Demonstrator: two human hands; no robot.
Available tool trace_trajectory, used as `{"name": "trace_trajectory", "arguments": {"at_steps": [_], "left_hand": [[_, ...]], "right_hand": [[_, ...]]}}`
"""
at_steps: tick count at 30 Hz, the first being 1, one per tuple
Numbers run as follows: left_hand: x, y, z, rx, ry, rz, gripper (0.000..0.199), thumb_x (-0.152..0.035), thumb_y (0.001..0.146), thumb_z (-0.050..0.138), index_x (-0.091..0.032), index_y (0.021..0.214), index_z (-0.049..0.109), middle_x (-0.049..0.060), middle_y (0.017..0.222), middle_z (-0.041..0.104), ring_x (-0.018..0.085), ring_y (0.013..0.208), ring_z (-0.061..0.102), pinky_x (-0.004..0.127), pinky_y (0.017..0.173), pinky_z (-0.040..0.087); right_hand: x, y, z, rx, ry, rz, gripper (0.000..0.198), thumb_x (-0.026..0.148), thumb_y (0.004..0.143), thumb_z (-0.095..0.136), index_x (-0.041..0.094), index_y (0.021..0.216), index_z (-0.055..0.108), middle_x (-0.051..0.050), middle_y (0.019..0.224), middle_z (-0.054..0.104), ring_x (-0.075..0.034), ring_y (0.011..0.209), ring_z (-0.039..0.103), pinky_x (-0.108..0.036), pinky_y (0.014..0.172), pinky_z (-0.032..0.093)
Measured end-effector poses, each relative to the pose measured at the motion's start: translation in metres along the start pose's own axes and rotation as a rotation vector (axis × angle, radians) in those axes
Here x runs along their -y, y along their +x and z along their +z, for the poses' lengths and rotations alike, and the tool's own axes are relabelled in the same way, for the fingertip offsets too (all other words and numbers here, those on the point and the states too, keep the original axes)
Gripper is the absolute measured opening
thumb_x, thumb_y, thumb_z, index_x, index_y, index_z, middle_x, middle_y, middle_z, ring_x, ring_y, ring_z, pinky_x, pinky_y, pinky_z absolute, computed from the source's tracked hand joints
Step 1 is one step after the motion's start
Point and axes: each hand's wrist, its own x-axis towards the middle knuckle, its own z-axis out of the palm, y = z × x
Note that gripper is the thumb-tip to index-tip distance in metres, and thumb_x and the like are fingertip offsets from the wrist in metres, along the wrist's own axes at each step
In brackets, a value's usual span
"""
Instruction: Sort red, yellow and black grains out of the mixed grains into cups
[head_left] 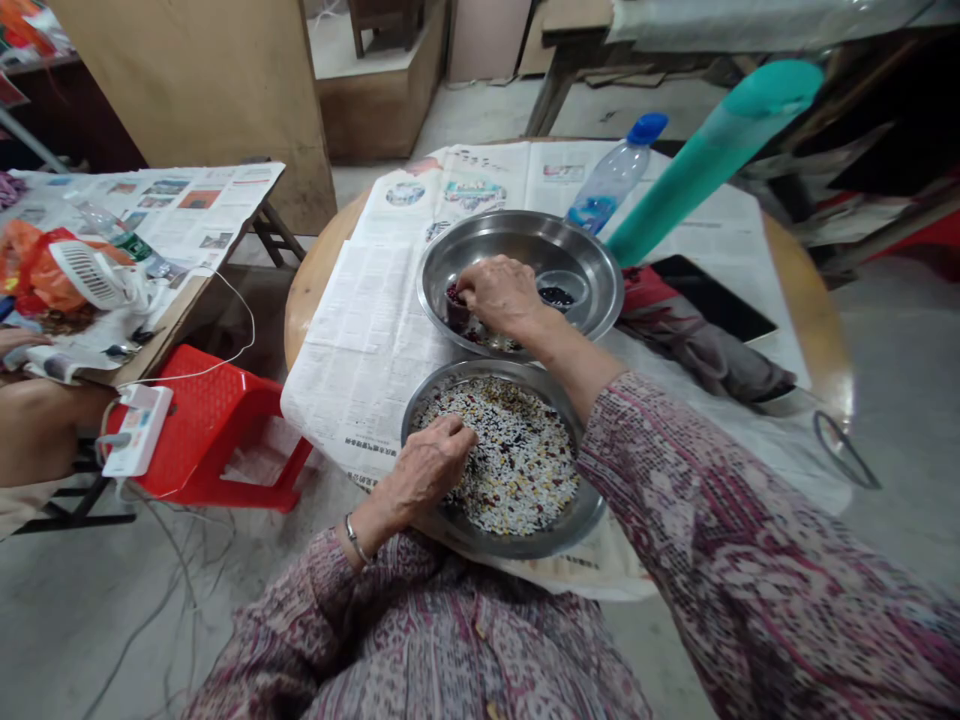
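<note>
A near steel pan (pixel 571 528) holds a mix of white grains and dark and red beans (pixel 517 470). My left hand (pixel 424 472) rests on the mix at the pan's left edge, fingers curled. A far steel pan (pixel 592 262) holds small clear cups, one with black beans (pixel 556 296) and one with red beans (pixel 454 296). My right hand (pixel 499 293) reaches into the far pan, fingers bunched over the red-bean cup; what they pinch is hidden.
Newspaper (pixel 360 330) covers the round wooden table (pixel 817 300). A plastic bottle (pixel 615 175), a teal tube (pixel 705 160) and a dark cloth (pixel 697 345) lie beyond the pans. A red stool (pixel 217 420) and another person's arm (pixel 37 420) are at left.
</note>
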Motion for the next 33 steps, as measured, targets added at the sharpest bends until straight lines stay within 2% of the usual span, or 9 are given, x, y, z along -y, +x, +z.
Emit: {"name": "trace_trajectory", "arguments": {"at_steps": [5, 8, 12, 16, 21, 24, 26, 30, 33], "left_hand": [[0.0, 0.0, -0.002, 0.02, 0.002, -0.003, 0.023, -0.019, 0.105, 0.04, -0.018, 0.093, 0.059, 0.004, 0.094, 0.06, 0.016, 0.09, 0.058, 0.026, 0.083, 0.051], [-0.001, 0.001, -0.004, 0.02, -0.005, -0.008, 0.021, -0.019, 0.105, 0.041, -0.018, 0.098, 0.061, 0.004, 0.096, 0.06, 0.016, 0.092, 0.058, 0.026, 0.085, 0.052], [-0.001, 0.001, -0.001, 0.019, -0.012, -0.022, 0.02, -0.02, 0.105, 0.043, -0.017, 0.096, 0.061, 0.004, 0.097, 0.06, 0.016, 0.095, 0.059, 0.027, 0.089, 0.052], [0.001, 0.001, 0.003, -0.009, -0.018, -0.024, 0.018, -0.018, 0.104, 0.044, -0.019, 0.099, 0.062, 0.004, 0.098, 0.06, 0.017, 0.097, 0.059, 0.028, 0.092, 0.052], [0.0, 0.003, 0.0, -0.069, -0.001, -0.013, 0.019, -0.018, 0.103, 0.043, -0.019, 0.099, 0.062, 0.005, 0.101, 0.06, 0.019, 0.103, 0.057, 0.034, 0.097, 0.051], [-0.004, 0.002, -0.006, -0.083, 0.051, -0.054, 0.015, -0.018, 0.102, 0.046, -0.019, 0.106, 0.06, 0.008, 0.116, 0.057, 0.022, 0.112, 0.053, 0.039, 0.101, 0.05], [-0.009, -0.003, -0.011, -0.056, 0.104, -0.101, 0.014, -0.022, 0.099, 0.053, -0.019, 0.112, 0.058, 0.01, 0.125, 0.053, 0.025, 0.116, 0.051, 0.044, 0.1, 0.05], [-0.024, -0.014, -0.016, 0.054, 0.071, -0.088, 0.027, -0.028, 0.096, 0.061, -0.019, 0.12, 0.053, 0.01, 0.124, 0.051, 0.026, 0.117, 0.05, 0.045, 0.1, 0.051], [-0.036, -0.016, -0.011, 0.15, -0.014, 0.008, 0.021, -0.022, 0.097, 0.058, -0.02, 0.118, 0.055, 0.007, 0.119, 0.052, 0.022, 0.112, 0.053, 0.04, 0.099, 0.052]], "right_hand": [[-0.001, -0.003, -0.004, -0.044, 0.087, 0.035, 0.022, 0.026, 0.089, 0.058, 0.021, 0.098, 0.078, -0.007, 0.089, 0.074, -0.023, 0.09, 0.064, -0.038, 0.082, 0.048], [0.0, -0.023, -0.016, -0.113, 0.174, 0.027, 0.022, 0.028, 0.091, 0.056, 0.022, 0.099, 0.077, -0.007, 0.094, 0.075, -0.023, 0.092, 0.065, -0.04, 0.086, 0.049], [0.0, -0.088, -0.03, -0.142, 0.312, -0.093, 0.021, 0.026, 0.093, 0.055, 0.022, 0.097, 0.075, -0.008, 0.1, 0.076, -0.023, 0.093, 0.067, -0.04, 0.087, 0.051], [0.001, -0.173, -0.028, -0.107, 0.384, -0.109, 0.018, 0.024, 0.094, 0.056, 0.02, 0.094, 0.073, -0.007, 0.092, 0.075, -0.021, 0.087, 0.068, -0.037, 0.082, 0.053], [0.017, -0.243, -0.009, 0.119, 0.369, -0.199, 0.015, 0.018, 0.095, 0.055, 0.021, 0.095, 0.071, -0.005, 0.091, 0.074, -0.019, 0.088, 0.067, -0.032, 0.081, 0.052], [0.029, -0.252, 0.001, 0.246, 0.287, -0.274, 0.014, 0.016, 0.094, 0.057, 0.02, 0.092, 0.07, -0.005, 0.089, 0.072, -0.019, 0.09, 0.065, -0.03, 0.079, 0.05], [0.03, -0.247, 0.004, 0.277, 0.183, -0.255, 0.016, 0.013, 0.093, 0.055, 0.019, 0.092, 0.07, -0.007, 0.089, 0.071, -0.021, 0.092, 0.063, -0.03, 0.077, 0.049], [0.012, -0.226, 0.005, 0.223, 0.073, -0.143, 0.022, 0.013, 0.095, 0.049, 0.019, 0.101, 0.07, -0.009, 0.096, 0.071, -0.023, 0.097, 0.061, -0.031, 0.079, 0.047], [-0.005, -0.217, 0.004, 0.138, 0.065, -0.077, 0.026, 0.013, 0.095, 0.047, 0.02, 0.103, 0.07, -0.009, 0.1, 0.071, -0.023, 0.1, 0.06, -0.032, 0.085, 0.046]]}}
